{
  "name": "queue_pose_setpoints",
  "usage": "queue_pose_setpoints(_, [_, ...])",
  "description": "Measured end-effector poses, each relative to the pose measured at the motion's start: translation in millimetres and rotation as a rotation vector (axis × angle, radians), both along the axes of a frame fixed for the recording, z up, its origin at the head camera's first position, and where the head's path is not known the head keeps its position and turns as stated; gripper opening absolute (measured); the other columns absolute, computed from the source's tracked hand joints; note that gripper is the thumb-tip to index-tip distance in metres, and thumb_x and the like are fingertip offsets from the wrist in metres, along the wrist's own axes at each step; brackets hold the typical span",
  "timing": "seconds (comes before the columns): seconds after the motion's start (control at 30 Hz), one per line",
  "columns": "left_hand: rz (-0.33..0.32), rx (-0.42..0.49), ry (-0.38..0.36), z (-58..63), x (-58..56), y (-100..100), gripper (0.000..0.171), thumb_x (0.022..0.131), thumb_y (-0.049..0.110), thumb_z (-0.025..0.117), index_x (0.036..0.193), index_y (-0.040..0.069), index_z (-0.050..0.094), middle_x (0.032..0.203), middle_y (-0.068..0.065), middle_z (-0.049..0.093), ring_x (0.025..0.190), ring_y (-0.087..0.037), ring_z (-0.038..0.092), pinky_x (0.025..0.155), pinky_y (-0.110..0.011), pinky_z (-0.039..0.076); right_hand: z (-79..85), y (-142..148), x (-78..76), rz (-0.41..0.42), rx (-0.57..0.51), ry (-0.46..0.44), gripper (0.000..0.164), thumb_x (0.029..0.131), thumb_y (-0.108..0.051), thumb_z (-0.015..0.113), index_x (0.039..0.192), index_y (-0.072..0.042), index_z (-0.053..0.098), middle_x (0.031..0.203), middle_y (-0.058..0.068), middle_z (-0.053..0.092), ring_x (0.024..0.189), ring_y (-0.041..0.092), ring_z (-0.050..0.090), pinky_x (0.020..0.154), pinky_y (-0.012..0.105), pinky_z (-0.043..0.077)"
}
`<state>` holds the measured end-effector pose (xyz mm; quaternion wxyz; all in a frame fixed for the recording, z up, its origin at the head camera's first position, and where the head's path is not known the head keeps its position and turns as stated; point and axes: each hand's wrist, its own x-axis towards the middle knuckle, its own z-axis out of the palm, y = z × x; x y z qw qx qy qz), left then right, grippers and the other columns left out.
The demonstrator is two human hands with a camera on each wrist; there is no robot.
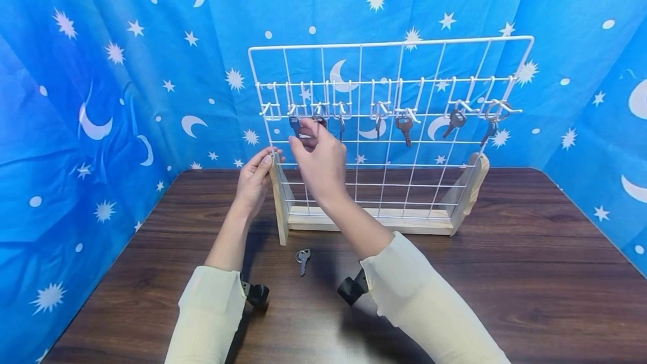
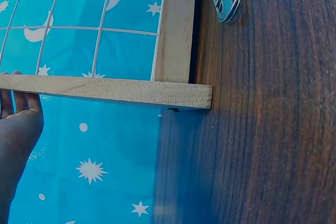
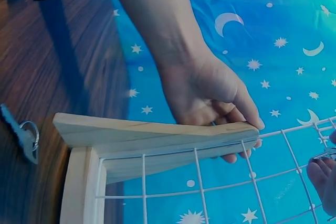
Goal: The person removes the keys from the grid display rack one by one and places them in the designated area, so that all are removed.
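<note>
My left hand (image 1: 255, 181) grips the upper end of the wooden side support (image 1: 279, 201) of a white wire grid rack (image 1: 384, 164). In front of the grid's left part, my right hand (image 1: 323, 164) is raised to the row of hooks, its thumb and fingers around a key (image 3: 326, 154) at the right edge of the right wrist view. The fingers partly cover the keys there, including a dark key (image 1: 295, 123) at the leftmost occupied hook. A loose key with a ring (image 1: 303, 262) lies on the table before the rack.
More keys hang along the hooks to the right, among them a brown key (image 1: 406, 128) and a key on a large ring (image 1: 490, 128). The rack's wooden base (image 1: 374, 221) stands on the dark wood table (image 1: 505, 274). A blue curtain (image 1: 126, 128) surrounds the table.
</note>
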<state>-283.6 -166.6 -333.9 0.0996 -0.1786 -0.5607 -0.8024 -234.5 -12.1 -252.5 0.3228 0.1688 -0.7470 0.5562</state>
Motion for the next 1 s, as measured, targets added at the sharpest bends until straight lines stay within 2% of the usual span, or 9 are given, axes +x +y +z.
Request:
queue_pose_setpoints(0.13, [0.0, 0.006, -0.004, 0.7, 0.5, 0, 0.033, 0.098, 0.011, 0.046, 0.126, -0.006, 0.047, 0.109, -0.001, 0.062, 0.116, -0.029, 0.05, 0.098, -0.031, 0.04, 4.0, -1, -1.8, -0.034, 0.011, -0.023, 0.025, 0.086, -0.011, 0.065, 0.109, -0.001, 0.065, 0.096, 0.009, 0.069, 0.081, 0.014, 0.067, 0.066, 0.022, 0.053])
queue_pose_setpoints(0.27, [0.003, 0.026, -0.02, 1.1, 1.1, 1, 0.025, 0.097, 0.011, 0.047, 0.12, 0.001, 0.052, 0.109, -0.003, 0.062, 0.115, -0.031, 0.05, 0.098, -0.031, 0.041, 6.1, -2, -2.5, -0.055, 0.013, -0.026, 0.02, 0.087, -0.013, 0.065, 0.103, -0.001, 0.068, 0.091, 0.008, 0.07, 0.077, 0.013, 0.066, 0.065, 0.021, 0.053])
queue_pose_setpoints(0.4, [0.002, 0.035, -0.018, 1.5, 1.7, 0, 0.027, 0.098, 0.01, 0.046, 0.121, -0.001, 0.052, 0.107, -0.002, 0.063, 0.108, -0.022, 0.056, 0.097, -0.03, 0.041, 6.4, -3, -1.9, -0.038, 0.002, -0.03, 0.019, 0.088, -0.013, 0.064, 0.101, 0.0, 0.069, 0.088, 0.007, 0.07, 0.076, 0.012, 0.065, 0.066, 0.02, 0.052])
queue_pose_setpoints(0.53, [0.001, 0.035, -0.016, 1.7, 1.5, 1, 0.022, 0.098, 0.009, 0.045, 0.117, 0.004, 0.054, 0.106, -0.001, 0.063, 0.104, -0.017, 0.058, 0.097, -0.03, 0.041, 6.2, -3, 1.5, -0.018, -0.011, -0.027, 0.018, 0.088, -0.012, 0.064, 0.1, 0.0, 0.068, 0.086, 0.007, 0.07, 0.074, 0.012, 0.065, 0.063, 0.02, 0.052])
queue_pose_setpoints(0.67, [0.003, 0.028, -0.023, 1.7, 1.2, 2, 0.022, 0.098, 0.009, 0.046, 0.117, 0.004, 0.054, 0.107, -0.002, 0.063, 0.117, -0.033, 0.048, 0.098, -0.03, 0.04, 5.3, -2, 6.2, 0.004, -0.032, -0.023, 0.018, 0.087, -0.011, 0.064, 0.1, 0.0, 0.068, 0.084, 0.006, 0.07, 0.073, 0.011, 0.065, 0.062, 0.02, 0.052])
queue_pose_setpoints(0.77, [0.002, 0.02, -0.026, 1.7, 1.1, 2, 0.029, 0.098, 0.01, 0.045, 0.124, -0.003, 0.048, 0.11, -0.004, 0.062, 0.123, -0.041, 0.039, 0.098, -0.03, 0.04, 4.8, -1, 9.7, 0.018, -0.042, -0.017, 0.018, 0.087, -0.011, 0.065, 0.101, 0.0, 0.068, 0.084, 0.006, 0.07, 0.073, 0.01, 0.065, 0.062, 0.02, 0.052])
queue_pose_setpoints(0.9, [0.0, 0.013, -0.026, 1.6, 0.9, 1, 0.037, 0.098, 0.009, 0.043, 0.129, -0.01, 0.04, 0.108, -0.001, 0.063, 0.115, -0.027, 0.051, 0.098, -0.029, 0.04, 5.2, -1, 13.5, 0.035, -0.052, -0.013, 0.018, 0.087, -0.011, 0.065, 0.101, 0.0, 0.068, 0.083, 0.006, 0.07, 0.072, 0.01, 0.065, 0.061, 0.02, 0.053])
queue_pose_setpoints(1.0, [-0.002, 0.011, -0.023, 1.3, 0.7, 1, 0.038, 0.098, 0.008, 0.043, 0.13, -0.012, 0.039, 0.108, 0.0, 0.064, 0.105, -0.015, 0.056, 0.097, -0.029, 0.041, 5.7, -1, 15.6, 0.045, -0.061, -0.019, 0.018, 0.087, -0.012, 0.064, 0.101, 0.0, 0.068, 0.083, 0.006, 0.07, 0.072, 0.01, 0.065, 0.062, 0.02, 0.053])
